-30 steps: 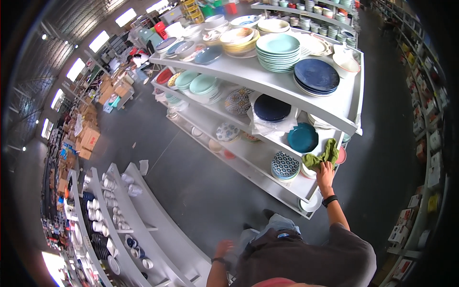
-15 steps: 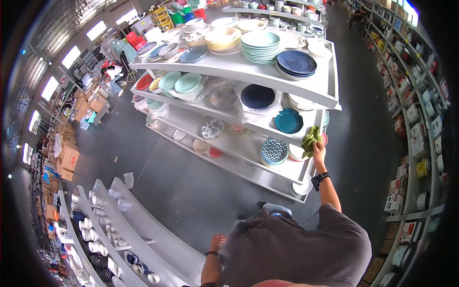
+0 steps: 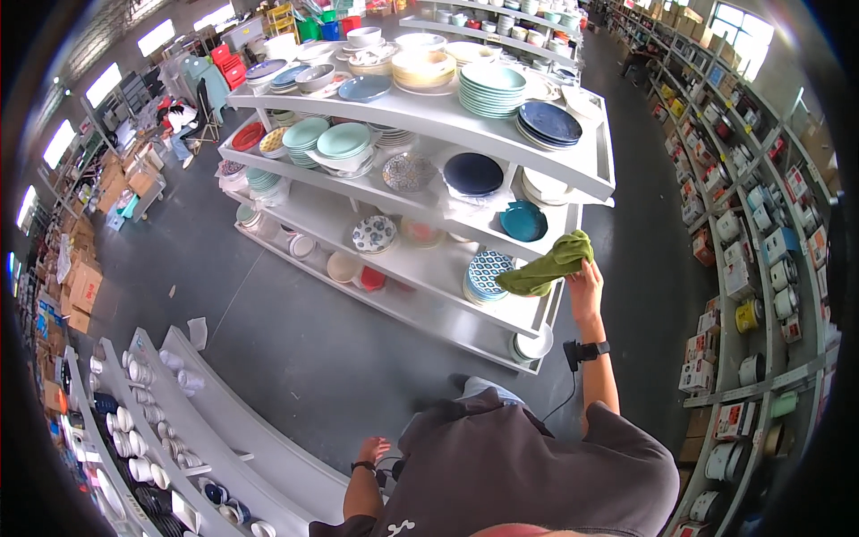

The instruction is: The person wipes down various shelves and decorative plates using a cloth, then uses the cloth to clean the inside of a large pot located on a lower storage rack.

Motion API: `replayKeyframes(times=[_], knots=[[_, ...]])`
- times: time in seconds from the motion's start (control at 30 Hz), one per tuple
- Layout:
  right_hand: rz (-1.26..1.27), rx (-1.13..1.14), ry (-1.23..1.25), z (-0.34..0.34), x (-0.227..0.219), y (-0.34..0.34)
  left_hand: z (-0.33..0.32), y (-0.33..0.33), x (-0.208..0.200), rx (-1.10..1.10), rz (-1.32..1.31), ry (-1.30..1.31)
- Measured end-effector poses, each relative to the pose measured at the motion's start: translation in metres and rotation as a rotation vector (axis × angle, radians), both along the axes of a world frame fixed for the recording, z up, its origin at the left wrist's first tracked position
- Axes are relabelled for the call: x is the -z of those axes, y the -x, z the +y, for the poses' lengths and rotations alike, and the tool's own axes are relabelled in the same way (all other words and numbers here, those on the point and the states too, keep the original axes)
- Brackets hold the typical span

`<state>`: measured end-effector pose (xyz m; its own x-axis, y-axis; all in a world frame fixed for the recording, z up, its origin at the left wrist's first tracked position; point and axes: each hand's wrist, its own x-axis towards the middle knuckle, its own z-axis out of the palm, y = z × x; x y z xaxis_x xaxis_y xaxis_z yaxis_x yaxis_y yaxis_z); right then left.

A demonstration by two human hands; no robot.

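A green cloth (image 3: 557, 265) is gripped in my right hand (image 3: 586, 279), raised at the right end of a white display shelf (image 3: 586, 152). Its free end hangs leftward in front of the lower tiers, beside a stack of blue-patterned plates (image 3: 488, 274). Just above the cloth, a teal plate (image 3: 523, 220) rests on the second tier. My left hand (image 3: 373, 449) is low at my side, holding nothing, its fingers loosely apart. It is nearest to the grey edge of the lower-left shelf unit (image 3: 268, 456).
Stacks of bowls and plates fill the display tiers, among them pale green plates (image 3: 492, 89) and dark blue plates (image 3: 549, 123). White cups (image 3: 134, 443) line the lower-left shelf. Boxed goods stand on a long rack (image 3: 743, 277) at right. A person (image 3: 179, 121) sits at far left.
My right hand has swung the cloth out from the shelf's end post, and it now spreads toward the left. The view has shifted slightly to the right. My left hand stays low.
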<state>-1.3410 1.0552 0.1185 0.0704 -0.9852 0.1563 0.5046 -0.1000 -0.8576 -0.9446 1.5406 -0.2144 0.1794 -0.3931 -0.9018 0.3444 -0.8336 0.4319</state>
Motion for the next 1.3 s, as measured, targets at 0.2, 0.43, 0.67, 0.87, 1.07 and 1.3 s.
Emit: replayKeyframes(times=[0.2, 0.43, 0.67, 0.87, 1.07, 1.3], knots=[[0.048, -0.090, 0.061, 0.018, -0.059, -0.051, -0.008, -0.033, -0.001, -0.039, -0.195, 0.133], [0.091, -0.276, 0.007, -0.019, -0.068, -0.115, -0.007, 0.003, -0.023, -0.535, 0.131, 0.052], [0.111, -0.434, 0.304, -0.136, -0.156, -0.240, 0.023, 0.002, 0.027, -0.190, -0.048, 0.148], [0.147, -0.076, 0.493, -0.212, -0.225, -0.315, -0.051, -0.037, -0.021, 0.065, -0.343, 0.297], [0.574, 0.077, 0.430, -0.280, -0.143, -0.279, -0.101, -0.111, -0.040, 0.106, -0.357, 0.229], [0.770, 0.176, 0.282, -0.272, -0.129, -0.268, -0.207, -0.196, -0.067, -0.137, -0.124, 0.090]])
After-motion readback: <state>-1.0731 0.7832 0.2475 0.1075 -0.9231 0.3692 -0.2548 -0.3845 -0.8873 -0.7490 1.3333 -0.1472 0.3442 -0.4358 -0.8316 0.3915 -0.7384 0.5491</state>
